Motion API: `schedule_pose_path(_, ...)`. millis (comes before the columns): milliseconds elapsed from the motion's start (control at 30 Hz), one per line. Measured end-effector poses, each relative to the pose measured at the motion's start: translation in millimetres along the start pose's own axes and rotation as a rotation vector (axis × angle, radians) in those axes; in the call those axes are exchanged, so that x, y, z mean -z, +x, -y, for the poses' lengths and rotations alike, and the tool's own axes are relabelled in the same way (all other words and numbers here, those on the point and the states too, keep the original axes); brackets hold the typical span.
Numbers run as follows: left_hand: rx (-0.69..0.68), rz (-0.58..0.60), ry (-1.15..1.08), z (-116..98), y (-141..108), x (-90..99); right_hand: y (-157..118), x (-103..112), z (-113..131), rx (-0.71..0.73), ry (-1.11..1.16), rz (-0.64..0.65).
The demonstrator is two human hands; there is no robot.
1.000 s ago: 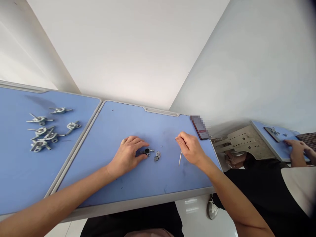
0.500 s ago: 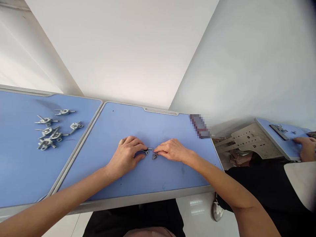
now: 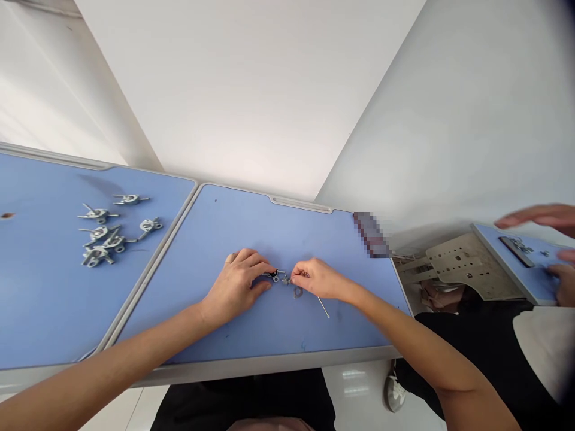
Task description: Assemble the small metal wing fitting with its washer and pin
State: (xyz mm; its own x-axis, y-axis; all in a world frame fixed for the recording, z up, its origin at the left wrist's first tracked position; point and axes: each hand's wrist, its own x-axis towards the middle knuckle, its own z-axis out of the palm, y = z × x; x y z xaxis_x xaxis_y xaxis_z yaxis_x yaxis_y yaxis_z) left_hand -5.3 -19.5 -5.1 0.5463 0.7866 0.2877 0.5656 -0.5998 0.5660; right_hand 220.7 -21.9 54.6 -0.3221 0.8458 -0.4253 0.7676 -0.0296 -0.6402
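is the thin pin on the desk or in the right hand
On the desk: the thin metal pin lies on the blue desktop, clear of the right hand.

Bright, even light leaves only soft shadows on the blue laminate worktop (image 3: 233, 221). Glare streaks the glossy white floor tile (image 3: 354, 383), the white wall (image 3: 251, 90) bends toward the frame edges, and a co-worker's hand (image 3: 539, 215) at far right blurs.

Head-worn camera looks forward and down at the left hand (image 3: 236, 287) and right hand (image 3: 318, 279)
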Motion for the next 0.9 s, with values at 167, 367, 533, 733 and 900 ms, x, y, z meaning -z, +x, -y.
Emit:
schedule_pose_path(167,0.040,0.008,-0.044,-12,1,8.5,8,7,26,-0.416,0.511,0.149)
schedule_pose_path(367,0.153,0.027,-0.241,-22,4,11.7,15,9,44,-0.587,0.737,0.338)
schedule_pose_path(533,0.286,0.080,-0.553,-16,7,14.8,4,3,47,-0.460,0.687,0.233)
schedule_pose_path(733,0.390,0.181,-0.666,-8,12,19.5,-8,-13,32,0.087,0.007,-0.147)
schedule_pose_path(900,0.237,0.040,-0.350,4,10,18.4,-7,-20,24,0.005,0.012,-0.303)
